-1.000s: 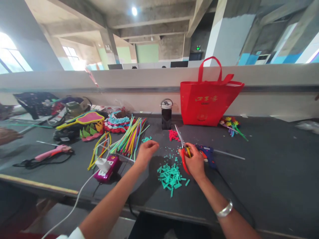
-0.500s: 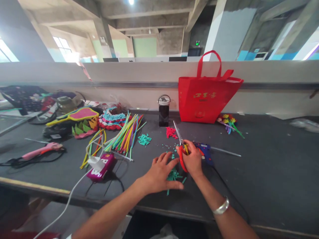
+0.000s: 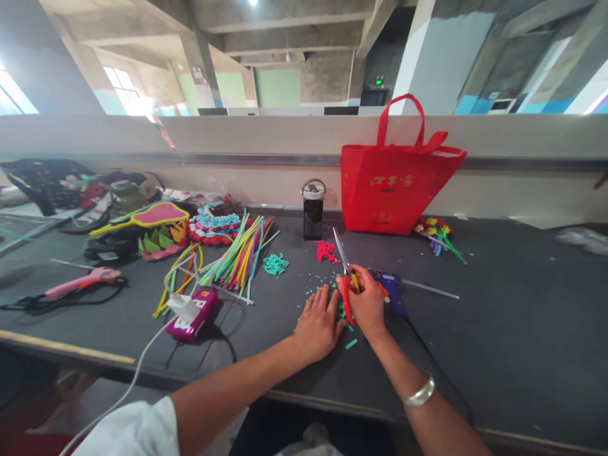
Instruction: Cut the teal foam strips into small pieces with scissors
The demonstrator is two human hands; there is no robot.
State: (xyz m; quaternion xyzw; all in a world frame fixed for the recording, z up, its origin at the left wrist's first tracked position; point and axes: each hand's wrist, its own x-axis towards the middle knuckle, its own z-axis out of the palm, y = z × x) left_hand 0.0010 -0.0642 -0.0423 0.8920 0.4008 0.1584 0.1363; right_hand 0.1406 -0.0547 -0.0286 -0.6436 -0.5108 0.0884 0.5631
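Observation:
My left hand (image 3: pixel 319 324) lies flat on the dark table, fingers stretched forward, over teal cut pieces (image 3: pixel 351 344) that it partly hides. Red-handled scissors (image 3: pixel 348 297) are held in my right hand (image 3: pixel 368 303), blades pointing away from me and slightly parted. Tiny teal scraps (image 3: pixel 317 278) are scattered beyond my left fingertips. Farther off sit a small pile of red cut pieces (image 3: pixel 326 251) and a pile of teal cut pieces (image 3: pixel 276 264). Just right of my right hand rests a blue glue gun (image 3: pixel 393 291) with a clear glue stick (image 3: pixel 430 289) behind it.
A bundle of coloured pipe cleaners (image 3: pixel 242 253), a purple power block (image 3: pixel 194 315) with a white cable, and a pink glue gun (image 3: pixel 78 283) lie left. At the back stand a dark bottle (image 3: pixel 313 212) and a red bag (image 3: pixel 399 190), with colourful flowers (image 3: pixel 439 235) beside it.
My left hand has moved forward and flattened over the teal pieces, its thumb drawn in; one piece now shows near its wrist side. The right hand with the scissors has hardly moved.

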